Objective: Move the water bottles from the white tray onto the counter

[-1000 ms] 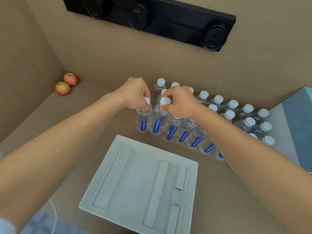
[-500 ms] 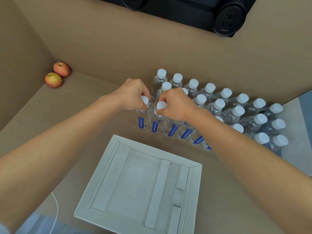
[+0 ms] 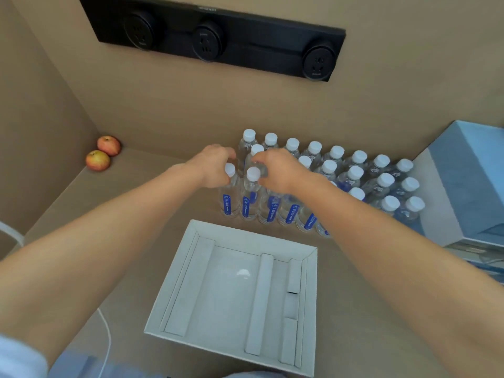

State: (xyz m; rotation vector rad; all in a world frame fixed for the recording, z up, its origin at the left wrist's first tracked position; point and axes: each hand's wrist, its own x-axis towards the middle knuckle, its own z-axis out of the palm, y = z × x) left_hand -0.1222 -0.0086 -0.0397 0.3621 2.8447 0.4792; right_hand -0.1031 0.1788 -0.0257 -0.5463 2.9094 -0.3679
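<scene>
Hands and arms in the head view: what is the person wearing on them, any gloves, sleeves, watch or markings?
Both the left hand and the right hand are bare: no gloves, rings, watch or markings show. The forearms are uncovered. A light blue-white sleeve edge shows only at the bottom-left corner, on the left arm. No sleeve shows on the right arm.

1. The left hand [image 3: 215,167] is gripping a bottle [image 3: 230,190] by its cap.
2. The right hand [image 3: 275,170] is resting among the standing bottles [image 3: 354,175] on the counter [image 3: 131,214].
3. The white tray [image 3: 234,290] is sitting bare, nearer the person.
</scene>
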